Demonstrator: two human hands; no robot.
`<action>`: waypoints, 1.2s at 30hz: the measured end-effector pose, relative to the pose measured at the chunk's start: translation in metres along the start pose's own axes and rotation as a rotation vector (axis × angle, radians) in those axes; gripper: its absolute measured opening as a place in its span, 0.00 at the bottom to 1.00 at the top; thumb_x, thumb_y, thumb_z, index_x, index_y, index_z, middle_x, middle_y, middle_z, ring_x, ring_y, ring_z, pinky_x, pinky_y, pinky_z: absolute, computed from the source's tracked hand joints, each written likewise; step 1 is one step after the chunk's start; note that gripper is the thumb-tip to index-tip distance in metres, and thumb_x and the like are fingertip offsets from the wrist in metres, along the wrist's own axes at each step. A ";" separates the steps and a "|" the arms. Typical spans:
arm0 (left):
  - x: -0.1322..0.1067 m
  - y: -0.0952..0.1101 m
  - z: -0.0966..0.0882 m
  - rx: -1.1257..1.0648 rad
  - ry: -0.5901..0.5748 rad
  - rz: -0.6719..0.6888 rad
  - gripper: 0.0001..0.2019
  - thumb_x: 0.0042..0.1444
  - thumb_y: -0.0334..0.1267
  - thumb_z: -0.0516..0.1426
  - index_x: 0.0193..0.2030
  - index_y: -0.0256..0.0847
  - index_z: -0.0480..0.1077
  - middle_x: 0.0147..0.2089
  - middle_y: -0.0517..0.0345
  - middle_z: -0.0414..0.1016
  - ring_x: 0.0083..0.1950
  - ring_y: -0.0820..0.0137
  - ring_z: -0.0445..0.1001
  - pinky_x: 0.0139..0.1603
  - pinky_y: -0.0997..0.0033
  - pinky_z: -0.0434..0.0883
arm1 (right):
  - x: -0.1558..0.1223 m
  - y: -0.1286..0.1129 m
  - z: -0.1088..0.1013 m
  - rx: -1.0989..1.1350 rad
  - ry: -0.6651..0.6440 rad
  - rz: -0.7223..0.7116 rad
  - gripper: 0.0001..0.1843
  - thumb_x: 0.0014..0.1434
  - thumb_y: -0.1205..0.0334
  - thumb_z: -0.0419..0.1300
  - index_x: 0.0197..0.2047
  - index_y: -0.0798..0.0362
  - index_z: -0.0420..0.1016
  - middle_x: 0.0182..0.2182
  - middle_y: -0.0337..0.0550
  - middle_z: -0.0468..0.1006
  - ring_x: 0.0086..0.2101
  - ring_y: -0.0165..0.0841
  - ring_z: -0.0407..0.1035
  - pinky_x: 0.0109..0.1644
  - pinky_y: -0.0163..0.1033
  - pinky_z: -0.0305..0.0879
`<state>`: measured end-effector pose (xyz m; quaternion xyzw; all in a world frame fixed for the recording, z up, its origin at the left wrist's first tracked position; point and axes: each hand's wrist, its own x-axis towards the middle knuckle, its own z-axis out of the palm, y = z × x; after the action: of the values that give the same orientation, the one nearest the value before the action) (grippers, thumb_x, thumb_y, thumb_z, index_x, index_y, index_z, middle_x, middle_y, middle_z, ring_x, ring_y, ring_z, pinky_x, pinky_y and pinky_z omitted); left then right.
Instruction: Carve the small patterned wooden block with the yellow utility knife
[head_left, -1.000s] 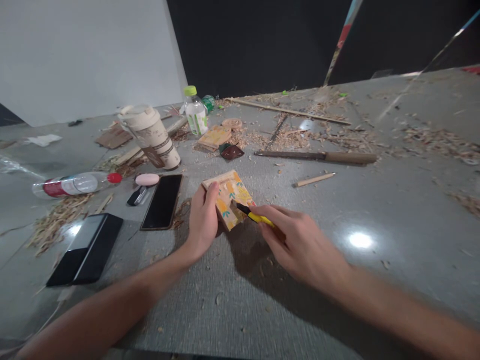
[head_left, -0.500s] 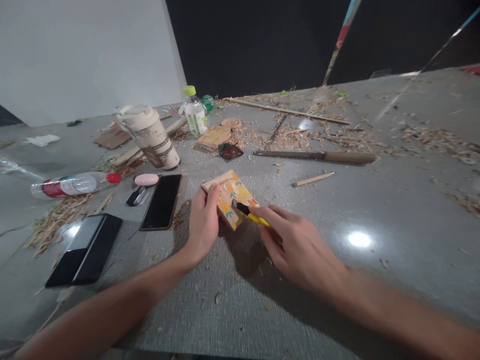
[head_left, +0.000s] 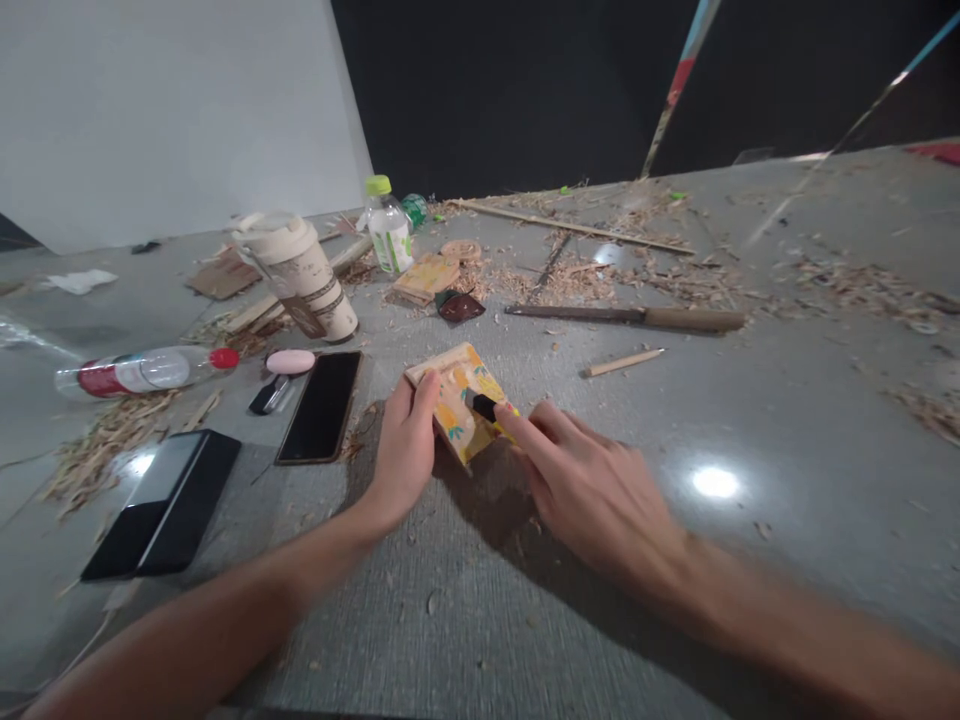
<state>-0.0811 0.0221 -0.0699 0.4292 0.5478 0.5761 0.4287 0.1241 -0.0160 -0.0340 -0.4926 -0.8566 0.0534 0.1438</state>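
Observation:
My left hand (head_left: 405,440) grips the left edge of a small wooden block (head_left: 456,385), its thumb on the top face. Yellow-orange fruit shapes and teal leaves are painted on that face, and a strip along its far left part is bare wood. In my right hand (head_left: 592,485) is a yellow and black utility knife (head_left: 486,408), with the index finger stretched along it. The knife's front end lies over the painted face; whether the blade touches the wood is too small to tell. The block is held tilted just above or on the grey table (head_left: 390,620).
A phone (head_left: 321,408), a folded black device (head_left: 161,505) and a lying bottle (head_left: 150,370) are at left. Behind stand a cup (head_left: 300,270) and a green-capped bottle (head_left: 390,235). A pencil (head_left: 624,363), a long wooden-handled tool (head_left: 675,318) and wood shavings (head_left: 577,280) lie beyond.
The knife has turned slightly in my right hand, and its black front part shows more broadly over the block. My left hand keeps its hold. The view has shifted a little.

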 end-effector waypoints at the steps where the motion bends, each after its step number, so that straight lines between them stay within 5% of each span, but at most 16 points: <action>1: 0.000 0.000 0.000 -0.013 -0.004 -0.007 0.19 0.67 0.57 0.60 0.45 0.42 0.75 0.43 0.52 0.80 0.44 0.62 0.80 0.41 0.68 0.76 | 0.002 0.002 -0.001 0.039 0.003 0.006 0.22 0.74 0.64 0.47 0.67 0.46 0.68 0.45 0.49 0.80 0.32 0.33 0.73 0.27 0.36 0.51; 10: 0.003 0.001 0.001 -0.065 0.010 -0.044 0.21 0.66 0.58 0.61 0.50 0.42 0.75 0.44 0.53 0.81 0.43 0.64 0.81 0.40 0.69 0.76 | 0.005 0.010 -0.007 0.383 -0.056 -0.018 0.17 0.76 0.61 0.48 0.61 0.49 0.72 0.45 0.48 0.83 0.36 0.35 0.77 0.37 0.39 0.64; 19: 0.003 -0.001 0.000 -0.086 0.003 -0.061 0.22 0.64 0.59 0.61 0.51 0.41 0.75 0.44 0.52 0.81 0.42 0.64 0.81 0.38 0.70 0.76 | 0.007 0.014 -0.002 0.478 -0.030 0.065 0.16 0.75 0.54 0.56 0.61 0.47 0.74 0.40 0.43 0.85 0.33 0.35 0.77 0.35 0.37 0.64; 32: 0.001 0.004 0.003 -0.116 0.004 -0.084 0.19 0.64 0.57 0.62 0.46 0.42 0.75 0.41 0.54 0.81 0.40 0.65 0.81 0.38 0.70 0.76 | 0.008 0.016 -0.004 0.527 -0.101 0.041 0.17 0.76 0.54 0.53 0.58 0.50 0.78 0.30 0.39 0.81 0.25 0.30 0.70 0.32 0.36 0.59; 36: 0.001 0.004 0.003 -0.121 -0.011 -0.073 0.20 0.64 0.57 0.62 0.48 0.41 0.74 0.42 0.54 0.81 0.39 0.66 0.81 0.35 0.72 0.74 | 0.009 0.017 -0.004 0.490 -0.079 0.079 0.19 0.76 0.56 0.52 0.64 0.50 0.74 0.27 0.38 0.80 0.24 0.30 0.70 0.30 0.36 0.58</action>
<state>-0.0789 0.0235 -0.0662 0.3853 0.5251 0.5896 0.4776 0.1352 -0.0001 -0.0328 -0.4737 -0.8030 0.2844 0.2234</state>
